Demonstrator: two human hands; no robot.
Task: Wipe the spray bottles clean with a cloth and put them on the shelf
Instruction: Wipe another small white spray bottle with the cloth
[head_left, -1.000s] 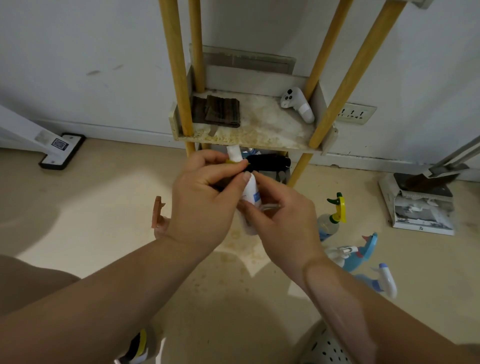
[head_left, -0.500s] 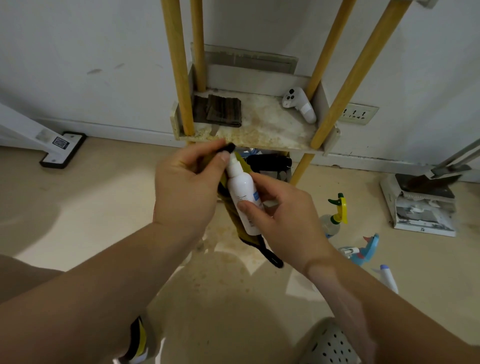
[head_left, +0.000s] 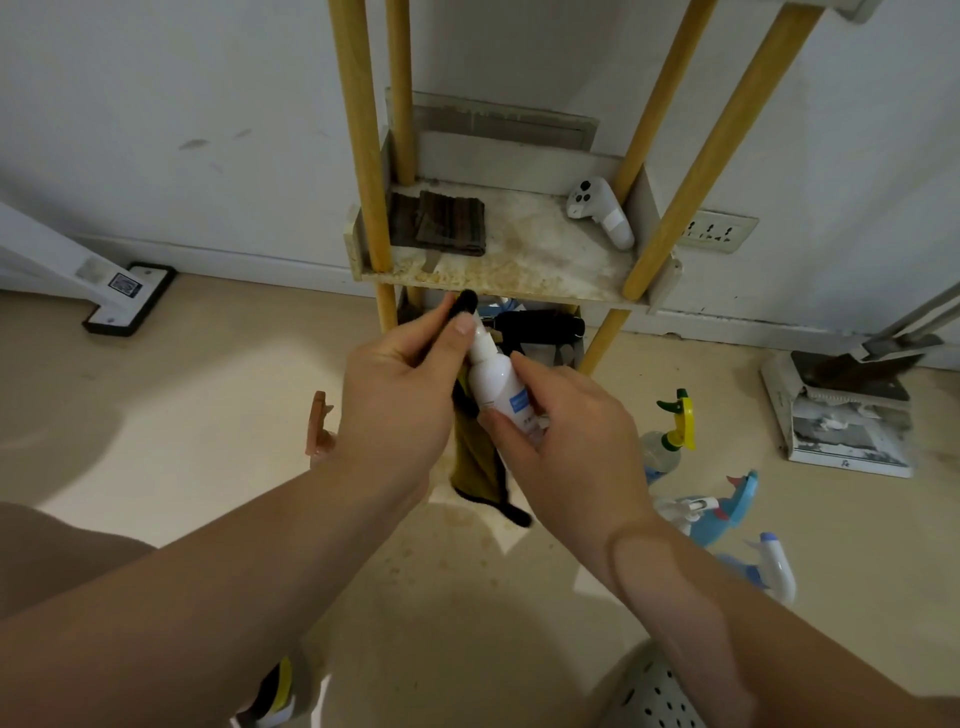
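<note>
Right hand (head_left: 566, 441) grips white bottle (head_left: 493, 382) mid-body; left hand (head_left: 400, 400) pinches cloth (head_left: 475, 457). Light, smooth plastic, likely slippery.

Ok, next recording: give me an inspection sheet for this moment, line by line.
Surface: stained shelf; beige floor.
Job's things: white spray bottle in hand; yellow cloth beside it; three trigger sprayers on the floor, one with a yellow trigger.
Clutter: folded dark cloth, white controller on the shelf.
Hands: left hand pinches the cloth; right hand grips the bottle.
Cables: nothing seen.
Surroundings: wall socket, dustpan.
</note>
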